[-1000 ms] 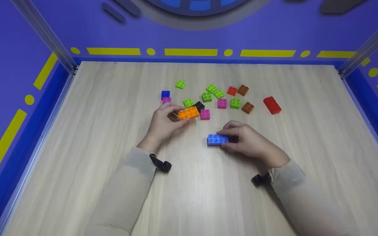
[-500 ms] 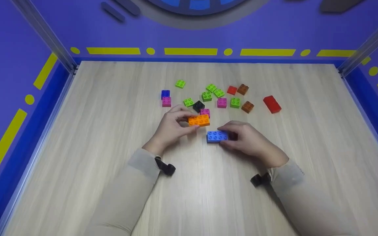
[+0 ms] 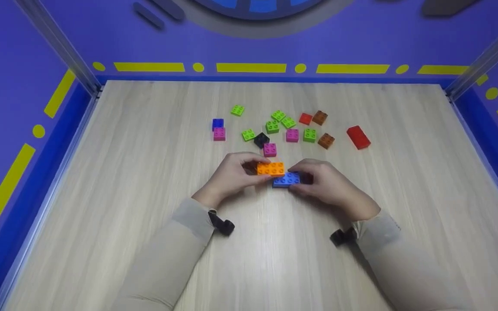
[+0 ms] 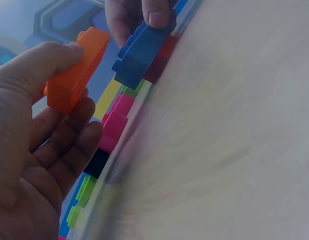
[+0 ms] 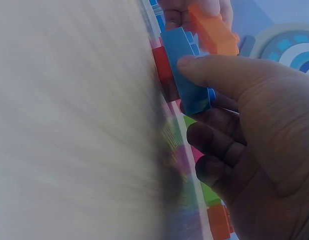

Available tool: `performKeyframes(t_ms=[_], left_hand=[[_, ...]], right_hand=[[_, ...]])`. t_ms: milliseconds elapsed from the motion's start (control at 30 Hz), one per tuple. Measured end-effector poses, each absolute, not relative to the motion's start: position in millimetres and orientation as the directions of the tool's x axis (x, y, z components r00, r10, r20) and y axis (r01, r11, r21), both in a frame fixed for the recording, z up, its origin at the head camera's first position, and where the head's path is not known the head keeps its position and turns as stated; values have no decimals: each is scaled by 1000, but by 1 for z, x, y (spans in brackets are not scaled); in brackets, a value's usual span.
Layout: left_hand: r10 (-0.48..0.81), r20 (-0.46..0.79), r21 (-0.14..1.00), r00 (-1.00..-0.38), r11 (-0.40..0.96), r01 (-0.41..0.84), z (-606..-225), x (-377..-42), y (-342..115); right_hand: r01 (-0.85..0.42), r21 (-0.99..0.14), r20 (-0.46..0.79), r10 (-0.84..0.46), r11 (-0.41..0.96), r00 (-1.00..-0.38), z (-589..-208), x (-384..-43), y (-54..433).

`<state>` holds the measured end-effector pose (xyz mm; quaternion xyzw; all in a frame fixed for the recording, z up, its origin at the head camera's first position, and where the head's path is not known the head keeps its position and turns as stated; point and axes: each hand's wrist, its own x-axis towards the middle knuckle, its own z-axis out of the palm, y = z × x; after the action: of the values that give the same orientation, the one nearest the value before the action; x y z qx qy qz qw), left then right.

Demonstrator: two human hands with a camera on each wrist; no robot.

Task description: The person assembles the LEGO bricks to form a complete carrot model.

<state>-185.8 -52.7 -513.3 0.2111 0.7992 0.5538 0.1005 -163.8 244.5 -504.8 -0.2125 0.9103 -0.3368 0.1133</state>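
Orange brick (image 3: 269,166), pinched near the middle of the head view.
We see the left hand (image 3: 234,177) gripping it between thumb and fingers, just apart from the blue brick (image 3: 288,180) in the wrist views; the right hand (image 3: 327,183) pinches that one by its long sides, slightly lower and to the right in the head view. We judge the orange one light, stiff and hard to break, its smooth walls perhaps a little slippery; we would take it by the long sides near the left end, leaving top and underside free.
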Motion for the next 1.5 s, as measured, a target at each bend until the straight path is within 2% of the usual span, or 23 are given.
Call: performKeyframes(t_ms=[400,1267,1500], left_hand=[[520,49,907,-853,335,256,-516,-185,-49],[534,13,912,-846,341,230,-509,-183,-44],[566,12,880,-824,385,277,-504,-182,-44]], right_hand=[[-361,-663,2,-481,656,-877,-510,-164,244],[-366,-670,11,-484,646,-875,-509,-165,245],[-349,-666,-1,-468,659,-884,-510,-164,243]])
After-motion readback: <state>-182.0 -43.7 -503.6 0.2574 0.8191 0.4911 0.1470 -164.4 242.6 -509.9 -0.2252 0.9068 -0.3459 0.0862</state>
